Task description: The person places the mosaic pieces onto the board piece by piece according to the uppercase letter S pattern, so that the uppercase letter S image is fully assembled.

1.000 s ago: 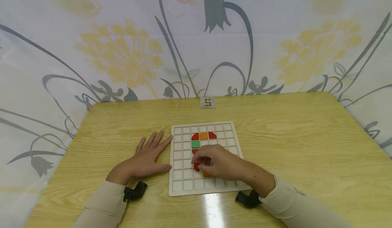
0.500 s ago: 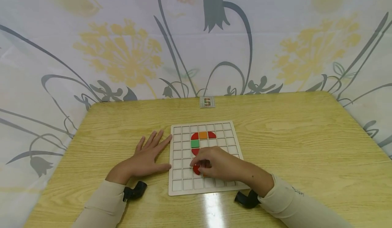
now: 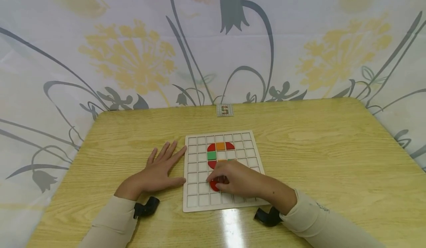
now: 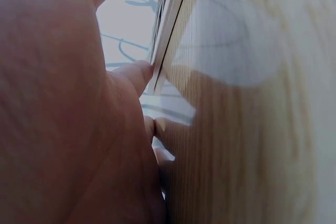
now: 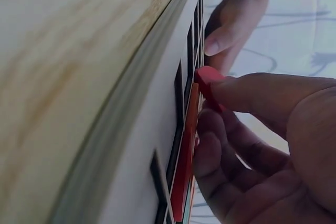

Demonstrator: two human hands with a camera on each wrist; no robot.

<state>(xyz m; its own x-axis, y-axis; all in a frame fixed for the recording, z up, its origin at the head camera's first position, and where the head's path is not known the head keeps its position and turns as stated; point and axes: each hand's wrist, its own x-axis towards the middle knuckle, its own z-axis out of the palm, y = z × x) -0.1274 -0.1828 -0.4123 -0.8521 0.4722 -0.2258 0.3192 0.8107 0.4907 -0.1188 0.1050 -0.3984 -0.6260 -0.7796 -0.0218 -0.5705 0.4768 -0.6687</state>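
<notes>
My right hand (image 3: 237,177) is over the lower middle of a pale wooden grid board (image 3: 194,201), pinching a red rounded tile (image 3: 214,186) between thumb and fingers. In the right wrist view that red tile (image 5: 209,81) is tilted, its lower edge at the grid beside an orange tile (image 5: 194,100). Set in the board's upper part are red tiles (image 3: 212,147), an orange square (image 3: 220,146) and a green square (image 3: 211,155). The right hand hides some lower tiles. My left hand (image 3: 156,174) lies spread on the table, its thumb touching the board's left edge.
A small card (image 3: 225,110) printed with an S-shaped coloured pattern lies at the back of the wooden table (image 3: 316,148). Behind the table hangs a flower-patterned cloth (image 3: 199,37). Black wrist cameras are strapped on both sleeves.
My right hand has shifted slightly, and the red tile in its fingers has turned and moved a little toward the board's near side. The left hand stays in place.
</notes>
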